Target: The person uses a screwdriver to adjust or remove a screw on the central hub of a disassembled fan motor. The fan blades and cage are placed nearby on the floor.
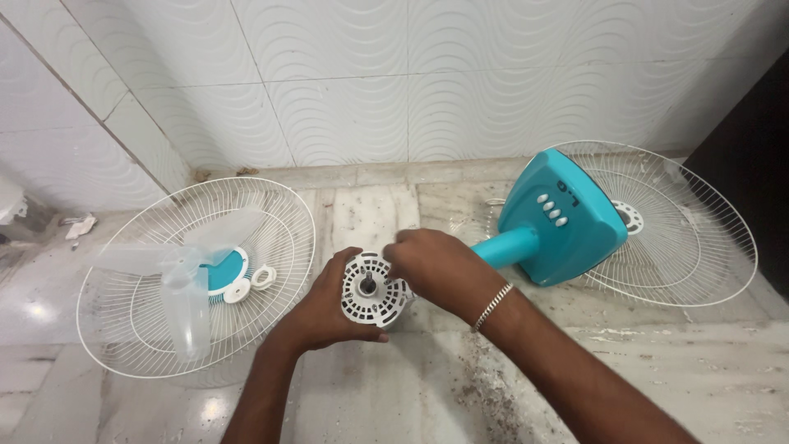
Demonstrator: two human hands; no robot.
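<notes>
Wire guards: we count two white round wire guards, one lying flat on the left point(123, 329) and one on the right point(699, 247) behind the fan's base; both look light, springy and easy to bend, so we would lift them by the outer ring.
Fan base: one teal base point(567, 222) with a row of pale buttons and a teal neck point(505, 247); it looks rigid and the heaviest part here, best held by the neck.
Blade: one translucent three-winged blade point(185, 271) rests inside the left guard; we judge it thin, light and liable to crack at the wings, so the hub is the place to hold.
Motor housing: one white vented motor housing point(376, 289) with a dark shaft at its centre sits on the marble counter point(657, 362) between our hands; it seems stiff, fairly heavy for its size and smooth-sided, best cupped round the body.
Left hand: our left hand point(325, 308) cups the housing from the left and below, fingers curled round it.
Right hand: our right hand point(436, 263) lies over the housing's upper right edge, fingers bent and pinching at its rim; what they pinch we cannot tell.
Small rings: two white ring-shaped pieces point(263, 277) lie by the blade hub, light and easily lost.
</notes>
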